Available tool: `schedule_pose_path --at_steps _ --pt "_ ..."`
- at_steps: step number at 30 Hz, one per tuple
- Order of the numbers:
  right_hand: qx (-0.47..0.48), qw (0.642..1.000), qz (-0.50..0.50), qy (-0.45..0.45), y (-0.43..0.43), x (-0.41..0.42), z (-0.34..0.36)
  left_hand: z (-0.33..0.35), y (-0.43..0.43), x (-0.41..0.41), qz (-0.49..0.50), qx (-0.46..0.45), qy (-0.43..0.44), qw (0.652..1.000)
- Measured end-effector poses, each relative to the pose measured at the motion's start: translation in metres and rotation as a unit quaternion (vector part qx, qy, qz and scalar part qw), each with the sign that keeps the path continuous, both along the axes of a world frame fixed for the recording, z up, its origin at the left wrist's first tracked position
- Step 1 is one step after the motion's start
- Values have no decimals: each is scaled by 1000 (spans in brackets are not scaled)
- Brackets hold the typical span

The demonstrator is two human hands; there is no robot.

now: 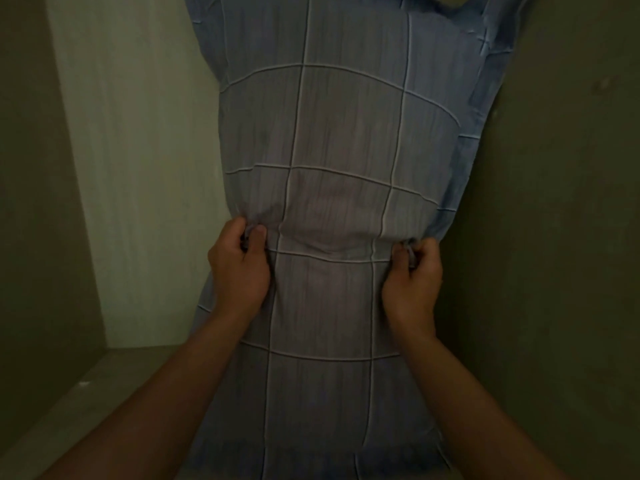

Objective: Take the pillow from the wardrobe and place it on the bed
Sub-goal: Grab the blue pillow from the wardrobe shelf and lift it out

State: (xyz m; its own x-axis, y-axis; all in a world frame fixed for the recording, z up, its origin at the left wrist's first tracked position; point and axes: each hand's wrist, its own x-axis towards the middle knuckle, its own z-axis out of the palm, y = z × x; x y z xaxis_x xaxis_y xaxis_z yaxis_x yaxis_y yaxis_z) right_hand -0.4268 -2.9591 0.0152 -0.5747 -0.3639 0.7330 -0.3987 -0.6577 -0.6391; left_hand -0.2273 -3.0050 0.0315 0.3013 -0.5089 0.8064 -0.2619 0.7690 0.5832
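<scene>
A blue-grey pillow with a pale grid pattern stands on end inside the wardrobe and fills the middle of the head view. My left hand pinches a fold of its cover at the left side. My right hand pinches a fold at the right side, level with the left. Both forearms reach in from the bottom of the frame. The pillow's right edge rests against the dark right wall. Its top runs out of the frame. The bed is not in view.
The wardrobe's pale back panel lies left of the pillow. A dark side wall stands at far left and another dark wall at right. The shelf floor shows at lower left.
</scene>
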Motion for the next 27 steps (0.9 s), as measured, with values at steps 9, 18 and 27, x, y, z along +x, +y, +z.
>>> schedule_pose_path --at_steps 9,18,27 --pt "-26 1000 -11 3 52 37 4 0 58 34 -4 -46 62 997" --pt "-23 999 25 -7 100 52 3 2 130 48 73 -42 74 994" --pt "-17 990 134 -27 167 30 3 5 235 23 186 -64 61 978"
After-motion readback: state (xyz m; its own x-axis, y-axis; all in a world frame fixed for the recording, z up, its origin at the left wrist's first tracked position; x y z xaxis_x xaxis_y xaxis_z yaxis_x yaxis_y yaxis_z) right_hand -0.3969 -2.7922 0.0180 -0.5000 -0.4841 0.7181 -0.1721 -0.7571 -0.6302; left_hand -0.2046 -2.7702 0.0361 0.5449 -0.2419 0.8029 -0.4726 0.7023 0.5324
